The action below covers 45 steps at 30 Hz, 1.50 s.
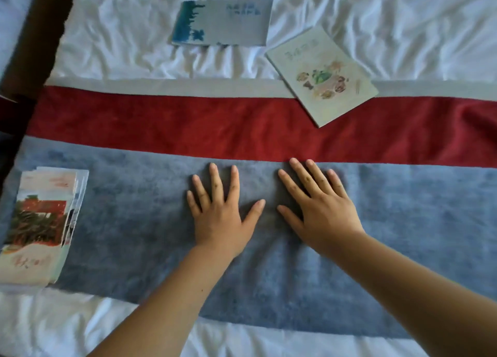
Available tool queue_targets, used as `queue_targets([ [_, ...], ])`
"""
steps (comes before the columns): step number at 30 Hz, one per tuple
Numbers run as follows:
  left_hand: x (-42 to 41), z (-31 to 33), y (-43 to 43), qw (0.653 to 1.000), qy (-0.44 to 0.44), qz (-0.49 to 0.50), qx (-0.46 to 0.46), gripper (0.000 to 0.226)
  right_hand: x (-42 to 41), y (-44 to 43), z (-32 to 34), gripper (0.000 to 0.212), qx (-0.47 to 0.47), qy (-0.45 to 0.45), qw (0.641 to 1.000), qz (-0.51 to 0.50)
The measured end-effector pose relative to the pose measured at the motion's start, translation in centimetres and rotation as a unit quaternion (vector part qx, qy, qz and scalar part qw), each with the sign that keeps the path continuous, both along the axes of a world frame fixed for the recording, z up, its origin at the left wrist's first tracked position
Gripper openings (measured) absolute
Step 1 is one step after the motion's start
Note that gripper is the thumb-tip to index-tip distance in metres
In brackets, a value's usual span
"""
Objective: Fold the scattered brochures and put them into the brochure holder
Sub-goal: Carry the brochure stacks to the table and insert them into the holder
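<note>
Blue runner (403, 222) bears left hand (220, 217) and right hand (325, 211) flat, fingers spread, empty; brochure stack (40, 222) has unreadable print.

Two brochures (222, 20) (322, 74), one stack (40, 222), two hands (220, 217) (325, 211)

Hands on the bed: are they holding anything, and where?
Nothing. The left hand and right hand lie flat, fingers spread, on the blue cloth.
</note>
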<state>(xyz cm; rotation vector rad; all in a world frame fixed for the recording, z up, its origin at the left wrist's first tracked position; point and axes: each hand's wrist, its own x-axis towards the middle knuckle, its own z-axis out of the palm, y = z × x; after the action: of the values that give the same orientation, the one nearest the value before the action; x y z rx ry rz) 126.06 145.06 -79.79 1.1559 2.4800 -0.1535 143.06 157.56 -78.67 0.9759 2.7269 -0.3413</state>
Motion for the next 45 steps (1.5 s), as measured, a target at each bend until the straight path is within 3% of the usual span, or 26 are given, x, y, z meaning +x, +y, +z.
queue_targets([
  [6, 1.2, -0.6, 7.8, 1.0, 0.011, -0.015, 0.008, 0.095, 2.4, 4.8, -0.8, 0.08, -0.005, 0.009, 1.0, -0.013],
  [14, -6.3, -0.1, 20.3, 0.991, 0.083, -0.099, 0.028, 0.091, -2.5, 11.2, -1.5, 0.09, 0.08, 0.095, 0.992, -0.008],
  [21, -12.9, 2.5, 30.6, 0.977, 0.149, -0.136, 0.064, 0.079, -7.2, 18.0, -2.5, 0.098, 0.061, 0.055, 0.992, -0.1],
  [28, -16.2, 1.7, 35.7, 0.998, 0.018, -0.042, 0.047, 0.083, -7.6, 19.2, -4.4, 0.098, 0.042, 0.096, 0.988, -0.115],
  [34, -16.2, -1.6, 34.5, 0.993, 0.03, -0.035, 0.109, 0.065, -7.8, 19.5, -5.7, 0.094, 0.06, 0.107, 0.986, -0.111],
  [45, -15.6, -1.5, 33.6, 0.986, -0.047, 0.008, 0.162, 0.072, -7.7, 19.6, -5.4, 0.089, 0.043, 0.111, 0.988, -0.099],
])
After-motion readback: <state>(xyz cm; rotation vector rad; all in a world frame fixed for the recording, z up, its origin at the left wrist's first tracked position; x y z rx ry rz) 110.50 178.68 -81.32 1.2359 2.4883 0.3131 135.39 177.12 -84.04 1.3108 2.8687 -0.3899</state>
